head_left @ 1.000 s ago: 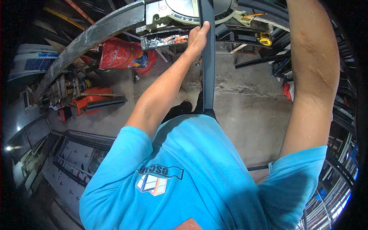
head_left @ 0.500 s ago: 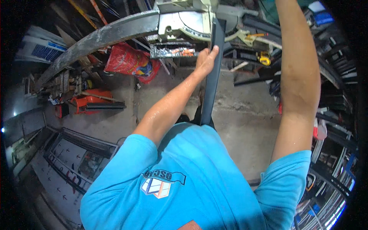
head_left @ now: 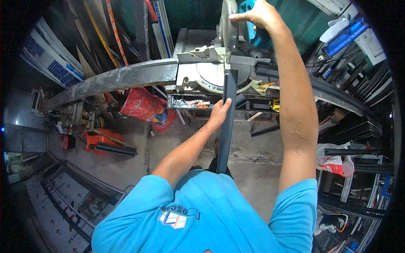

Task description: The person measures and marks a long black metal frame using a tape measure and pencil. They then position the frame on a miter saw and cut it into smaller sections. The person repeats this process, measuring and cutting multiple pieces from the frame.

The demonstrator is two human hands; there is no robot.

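Observation:
A dark grey metal profile (head_left: 226,141) runs from my waist up to the miter saw table (head_left: 206,75), its far end lying on the table beneath the saw head. My left hand (head_left: 220,114) is closed around this profile just in front of the saw, thumb along its top. At the top of the view, my right hand (head_left: 263,17) is at the teal saw handle (head_left: 248,7), its thumb stretched left to the round blade guard (head_left: 230,27). The other fingers are partly hidden behind the handle. The saw head is raised above the profile.
Long dark support rails (head_left: 122,76) extend both ways from the saw. Under it are a tray of small scraps (head_left: 192,103) and a yellow tape measure (head_left: 275,105). A red sack (head_left: 145,107) and an orange container (head_left: 101,141) stand left; racked profiles (head_left: 350,135) line the right.
My view has tilted up, bringing the saw head and my right hand into sight. My left hand still grips the profile at the saw table.

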